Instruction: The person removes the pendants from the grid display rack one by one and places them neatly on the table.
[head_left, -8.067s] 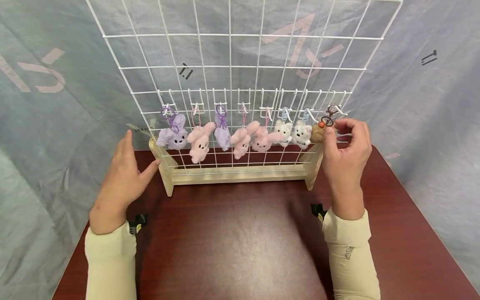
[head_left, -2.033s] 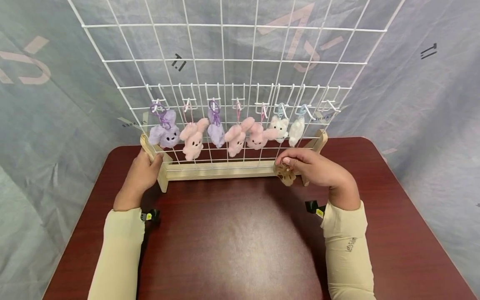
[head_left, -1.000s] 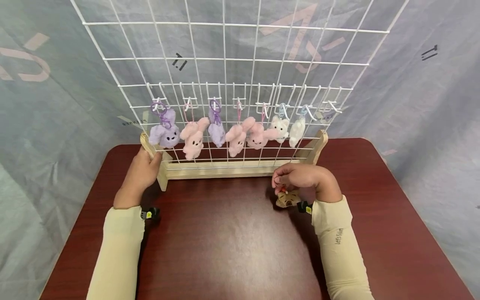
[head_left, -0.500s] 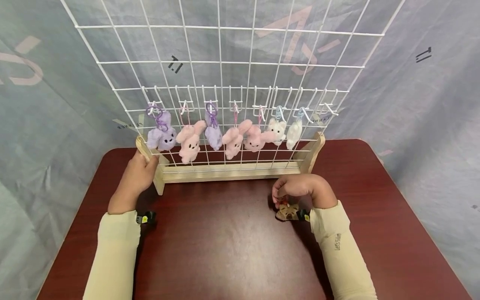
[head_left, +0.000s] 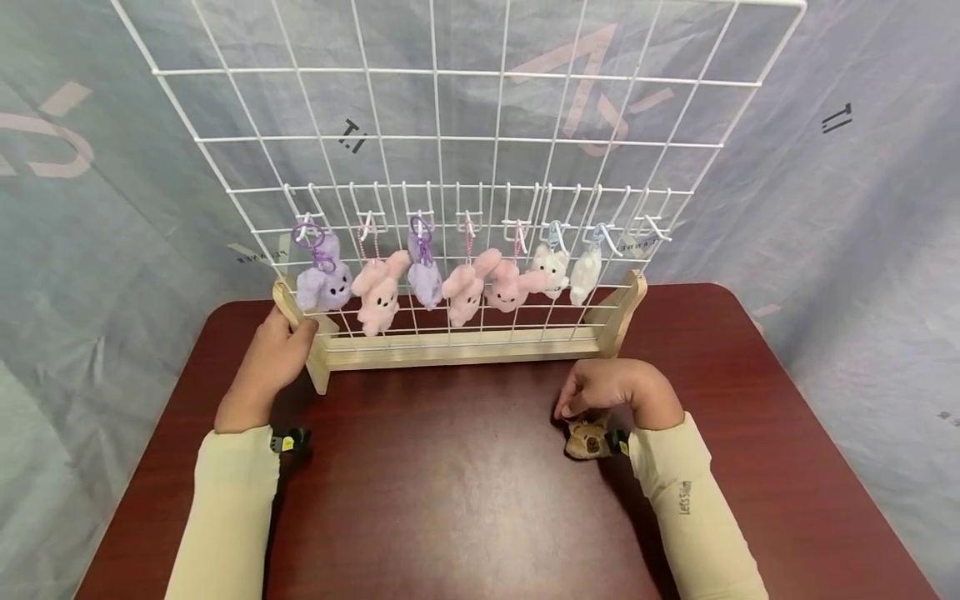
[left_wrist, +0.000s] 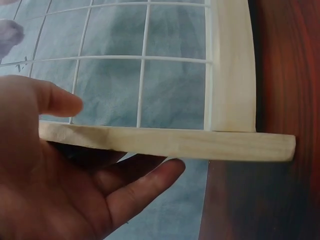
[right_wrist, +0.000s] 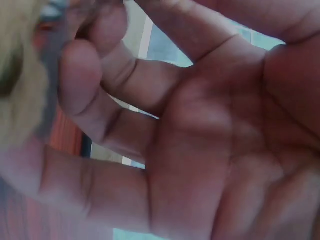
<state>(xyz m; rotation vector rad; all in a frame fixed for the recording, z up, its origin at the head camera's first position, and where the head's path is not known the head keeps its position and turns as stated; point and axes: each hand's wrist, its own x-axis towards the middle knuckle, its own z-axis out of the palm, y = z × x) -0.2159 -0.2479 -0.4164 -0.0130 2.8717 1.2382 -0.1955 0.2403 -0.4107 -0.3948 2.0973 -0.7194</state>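
In the head view, a brown bear-faced plush keychain [head_left: 588,440] lies low at the tabletop, face up. My right hand [head_left: 611,390] bends over it, thumb and fingertips pinched together at its ring end. The right wrist view shows curled fingers [right_wrist: 120,90] beside blurred tan fur [right_wrist: 22,105] and a bit of metal; the thumb's grip is partly out of frame. My left hand [head_left: 272,360] grips the wooden left upright [left_wrist: 170,141] of a display stand, thumb [left_wrist: 60,102] on one side and fingers beneath.
A white wire grid [head_left: 465,137] rises from the stand's wooden crossbar [head_left: 465,354]. Several plush keychains hang on its hooks: purple [head_left: 326,287], pink [head_left: 377,298] and white [head_left: 551,268]. The far-right hook [head_left: 652,227] is bare. Grey sheeting surrounds the dark red table [head_left: 450,500].
My right hand took the brown plush keychain off the far-right hook and lowered it to the table. My left hand moved onto the upright. The rightmost white plush has turned sideways.
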